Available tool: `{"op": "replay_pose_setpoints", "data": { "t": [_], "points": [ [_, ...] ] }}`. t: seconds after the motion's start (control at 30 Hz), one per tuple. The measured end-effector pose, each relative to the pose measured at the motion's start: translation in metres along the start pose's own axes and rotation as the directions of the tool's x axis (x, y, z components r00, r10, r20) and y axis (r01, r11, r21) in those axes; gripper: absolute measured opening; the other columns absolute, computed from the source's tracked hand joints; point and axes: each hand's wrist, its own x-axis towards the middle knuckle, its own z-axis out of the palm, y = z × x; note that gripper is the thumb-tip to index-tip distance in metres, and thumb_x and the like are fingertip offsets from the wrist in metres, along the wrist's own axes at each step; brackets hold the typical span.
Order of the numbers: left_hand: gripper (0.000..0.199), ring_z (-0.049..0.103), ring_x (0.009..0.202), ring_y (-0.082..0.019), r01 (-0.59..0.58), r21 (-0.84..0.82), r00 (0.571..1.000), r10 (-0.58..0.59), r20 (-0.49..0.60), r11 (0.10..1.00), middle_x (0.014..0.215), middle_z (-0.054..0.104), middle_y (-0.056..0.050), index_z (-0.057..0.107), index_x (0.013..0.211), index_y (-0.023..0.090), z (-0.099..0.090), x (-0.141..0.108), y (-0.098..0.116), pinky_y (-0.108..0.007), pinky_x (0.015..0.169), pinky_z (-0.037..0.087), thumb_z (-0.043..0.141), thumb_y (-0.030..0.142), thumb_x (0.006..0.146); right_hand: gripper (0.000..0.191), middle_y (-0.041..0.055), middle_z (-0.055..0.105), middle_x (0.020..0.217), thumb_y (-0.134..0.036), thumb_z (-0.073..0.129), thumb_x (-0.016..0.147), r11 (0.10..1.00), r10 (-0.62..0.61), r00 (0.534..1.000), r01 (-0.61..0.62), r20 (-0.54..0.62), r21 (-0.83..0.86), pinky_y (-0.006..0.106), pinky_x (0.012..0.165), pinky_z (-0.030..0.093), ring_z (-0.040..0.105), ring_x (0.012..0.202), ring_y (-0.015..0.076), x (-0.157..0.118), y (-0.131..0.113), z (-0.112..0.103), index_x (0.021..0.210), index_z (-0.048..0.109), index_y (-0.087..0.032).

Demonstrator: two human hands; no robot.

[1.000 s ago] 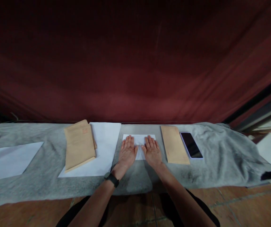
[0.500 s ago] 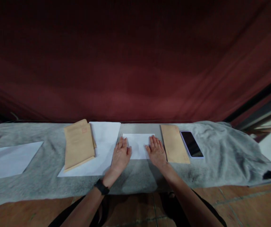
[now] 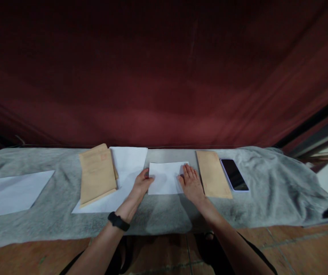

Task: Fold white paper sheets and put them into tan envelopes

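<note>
Apparently unfolded, a white sheet (image 3: 13,194) lies left; the left hand (image 3: 142,183), fingers slightly parted, meets the central paper's (image 3: 165,179) left edge, grip unclear; that paper looks already folded; the right hand (image 3: 192,186) rests flat on it, gripping nothing.

A phone (image 3: 234,174) with a dark screen and pale purple edge lies on a grey cloth (image 3: 272,191), rumpled beside it. Behind rises a dark red backdrop (image 3: 164,76); below, brown floor tiles (image 3: 304,246) show.
</note>
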Motion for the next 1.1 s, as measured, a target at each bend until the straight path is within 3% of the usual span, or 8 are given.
{"op": "replay_pose_setpoints", "data": {
  "t": [0.17,0.3,0.43,0.53,0.7,0.83,0.97,1.1],
  "points": [
    [0.035,0.059,0.05,-0.013,0.153,-0.124,0.986,-0.16,-0.044,0.98,0.061,0.067,0.003,0.066,0.084,0.018,0.0,-0.016,0.011,-0.021,0.047,0.038,0.074,0.019,0.051,0.063,0.0113,0.036,0.164,-0.037,0.042,0.105,0.958,-0.269,0.958,0.256,0.097,0.131,0.053,0.125,0.029,0.032,0.152,0.0252,-0.007,-0.024,-0.023,0.162,0.022,-0.019],
    [0.036,0.063,0.056,-0.013,0.159,-0.268,0.981,-0.183,-0.068,0.95,0.065,0.068,0.004,0.061,0.083,0.02,0.003,-0.026,0.014,-0.022,0.053,0.047,0.076,0.018,0.05,0.068,0.0099,0.038,0.163,-0.038,0.048,0.103,0.899,-0.431,0.896,0.415,0.111,0.139,0.052,0.127,0.024,0.034,0.151,0.0233,-0.013,-0.035,-0.032,0.162,0.021,-0.019],
    [0.035,0.068,0.065,-0.014,0.12,-0.348,0.984,-0.157,-0.08,0.93,0.074,0.071,0.001,0.061,0.082,0.019,0.011,-0.04,0.011,-0.025,0.063,0.054,0.078,0.017,0.052,0.049,0.0082,0.049,0.157,-0.018,0.046,0.102,0.917,-0.398,0.917,0.396,0.029,0.054,0.053,0.127,0.023,0.042,0.146,0.0235,-0.008,-0.031,-0.03,0.151,0.047,-0.022],
    [0.034,0.071,0.073,-0.016,0.113,-0.389,0.986,-0.151,-0.067,0.914,0.08,0.073,-0.001,0.061,0.082,0.019,0.022,-0.052,0.004,-0.028,0.07,0.058,0.08,0.017,0.054,0.048,0.0067,0.053,0.153,-0.011,0.048,0.099,0.926,-0.375,0.927,0.375,0.005,0.051,0.052,0.126,0.026,0.045,0.144,0.0235,-0.001,-0.025,-0.029,0.145,0.056,-0.024],
    [0.034,0.075,0.087,-0.022,0.16,-0.443,0.987,-0.157,0.044,0.882,0.091,0.076,-0.005,0.062,0.089,0.02,0.026,-0.058,-0.004,-0.035,0.077,0.06,0.079,0.02,0.06,0.056,0.0024,0.059,0.148,-0.002,0.047,0.093,0.921,-0.355,0.934,0.341,0.044,0.186,0.051,0.122,0.035,0.048,0.141,0.0221,0.004,-0.015,-0.023,0.139,0.062,-0.03],
    [0.021,0.075,0.085,-0.022,0.166,-0.465,0.982,-0.19,-0.004,0.87,0.09,0.076,-0.005,0.058,0.084,0.021,0.011,-0.046,0.002,-0.038,0.08,0.061,0.074,0.023,0.07,0.061,0.0017,0.066,0.139,0.003,0.045,0.087,0.903,-0.33,0.942,0.295,0.066,0.313,0.051,0.118,0.042,0.054,0.136,0.0202,0.003,-0.004,-0.017,0.131,0.069,-0.032],
    [0.026,0.072,0.068,-0.016,0.157,-0.368,0.981,-0.186,-0.047,0.917,0.077,0.072,0.001,0.061,0.09,0.019,0.007,-0.044,0.004,-0.031,0.071,0.06,0.073,0.014,0.068,0.071,0.0037,0.061,0.145,0.005,0.045,0.079,0.906,-0.361,0.925,0.317,0.121,0.281,0.052,0.122,0.036,0.052,0.139,0.0205,-0.004,0.0,-0.02,0.139,0.062,-0.028],
    [0.035,0.072,0.066,-0.016,0.153,-0.248,0.987,-0.158,0.001,0.957,0.074,0.071,0.001,0.063,0.101,0.018,0.011,-0.054,0.001,-0.028,0.067,0.059,0.075,0.015,0.068,0.076,0.0058,0.055,0.151,0.006,0.047,0.074,0.909,-0.402,0.897,0.368,0.183,0.195,0.049,0.125,0.032,0.049,0.141,0.0221,-0.01,-0.001,-0.027,0.143,0.058,-0.023]
  ]
}}
